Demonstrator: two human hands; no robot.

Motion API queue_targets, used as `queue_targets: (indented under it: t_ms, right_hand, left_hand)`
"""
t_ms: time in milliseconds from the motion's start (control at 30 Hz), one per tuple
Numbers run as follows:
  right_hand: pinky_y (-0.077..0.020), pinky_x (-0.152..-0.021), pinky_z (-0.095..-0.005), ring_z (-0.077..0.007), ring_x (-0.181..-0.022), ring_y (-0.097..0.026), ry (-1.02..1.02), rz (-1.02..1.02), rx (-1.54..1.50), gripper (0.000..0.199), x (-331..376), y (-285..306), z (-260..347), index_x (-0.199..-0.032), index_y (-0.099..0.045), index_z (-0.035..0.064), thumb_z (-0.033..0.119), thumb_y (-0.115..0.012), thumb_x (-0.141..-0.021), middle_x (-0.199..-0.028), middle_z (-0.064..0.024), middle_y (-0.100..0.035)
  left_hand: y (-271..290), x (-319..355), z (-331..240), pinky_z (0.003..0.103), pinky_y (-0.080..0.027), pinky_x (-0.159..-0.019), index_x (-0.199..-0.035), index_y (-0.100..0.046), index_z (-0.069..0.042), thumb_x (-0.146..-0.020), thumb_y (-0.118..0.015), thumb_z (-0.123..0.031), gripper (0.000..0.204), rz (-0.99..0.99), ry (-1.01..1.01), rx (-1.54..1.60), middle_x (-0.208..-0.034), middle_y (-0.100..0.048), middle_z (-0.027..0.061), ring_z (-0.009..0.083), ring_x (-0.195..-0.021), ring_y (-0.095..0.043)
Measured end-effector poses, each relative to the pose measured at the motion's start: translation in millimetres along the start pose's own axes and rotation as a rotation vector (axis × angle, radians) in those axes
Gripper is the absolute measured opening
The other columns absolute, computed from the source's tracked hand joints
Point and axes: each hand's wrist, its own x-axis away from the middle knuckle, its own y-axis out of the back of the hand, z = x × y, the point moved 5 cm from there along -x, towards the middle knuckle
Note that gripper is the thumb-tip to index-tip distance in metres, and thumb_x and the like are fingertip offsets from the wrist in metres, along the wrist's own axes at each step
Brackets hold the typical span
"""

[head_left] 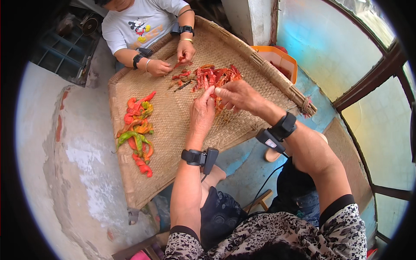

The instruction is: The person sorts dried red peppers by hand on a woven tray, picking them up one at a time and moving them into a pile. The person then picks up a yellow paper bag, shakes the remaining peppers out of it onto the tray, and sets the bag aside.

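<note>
Over the near side of a large woven bamboo tray (169, 110), my two hands meet with their fingertips almost touching. My left hand (203, 110) is closed in a pinch, and a bit of dried red chili pepper shows at its fingertips. My right hand (240, 96) is curled beside it, thumb and fingers drawn together; what they hold is hidden. Just beyond them lies a loose heap of dried red chili peppers (208, 77), some brown or dark. A row of fresh red, orange and green peppers (138, 130) lies along the tray's left side.
Across the tray another person (145, 26) handles a dried red chili with both hands. An orange-rimmed container (289, 65) stands past the right edge. A rough wall (82, 143) runs at left, framed glass panels (368, 125) at right. A cable (264, 186) hangs from my right wrist device.
</note>
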Motion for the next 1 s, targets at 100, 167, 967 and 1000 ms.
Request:
queue_targets:
  t_ms: [100, 167, 967, 1000]
  right_hand:
    - [-0.0527, -0.054, -0.03, -0.016, -0.064, -0.066, 0.025, -0.011, 0.034, 0.032, -5.3, -8.9, -8.6, -0.088, -0.067, -0.004, 0.028, -0.062, -0.088, -0.07, -0.0127, -0.066]
    - [-0.0527, -0.055, -0.0308, -0.0172, -0.063, -0.066, 0.025, -0.051, 0.068, 0.027, -7.6, -7.2, -9.0, -0.087, -0.067, -0.0039, 0.023, -0.065, -0.085, -0.069, -0.0144, -0.066]
    - [-0.0529, -0.069, -0.0417, -0.0342, -0.073, -0.066, 0.444, -0.784, 0.652, 0.026, 4.2, 114.3, 15.8, -0.103, -0.062, -0.0022, 0.009, -0.059, -0.08, -0.077, -0.019, -0.067]
    - [-0.0528, -0.071, -0.0418, -0.0344, -0.076, -0.065, 0.405, -0.639, 0.668, 0.026, 0.6, 103.1, 14.9, -0.104, -0.062, -0.0013, 0.008, -0.059, -0.08, -0.082, -0.0194, -0.067]
  left_hand:
    - [-4.4, -1.6, -9.7, 0.036, -0.051, -0.079, -0.124, -0.057, -0.006, -0.09, -0.047, -0.002, 0.036, 0.033, -0.074, -0.064, -0.098, -0.067, 0.0215, 0.0307, -0.09, -0.067]
    - [-2.6, -4.7, -13.6, 0.042, -0.05, -0.08, -0.122, -0.057, -0.004, -0.084, -0.049, 0.004, 0.039, 0.021, -0.095, -0.097, -0.104, -0.064, 0.0219, 0.0375, -0.093, -0.063]
    - [-8.2, -6.4, 22.4, 0.043, -0.045, -0.088, -0.11, -0.061, -0.003, -0.084, -0.063, -0.021, 0.032, 0.099, 0.009, -0.412, -0.111, -0.062, 0.0185, 0.0338, -0.099, -0.057]
    - [-8.8, -5.2, 21.7, 0.043, -0.045, -0.088, -0.11, -0.061, -0.003, -0.084, -0.063, -0.021, 0.032, 0.101, 0.008, -0.41, -0.111, -0.062, 0.0185, 0.0338, -0.099, -0.057]
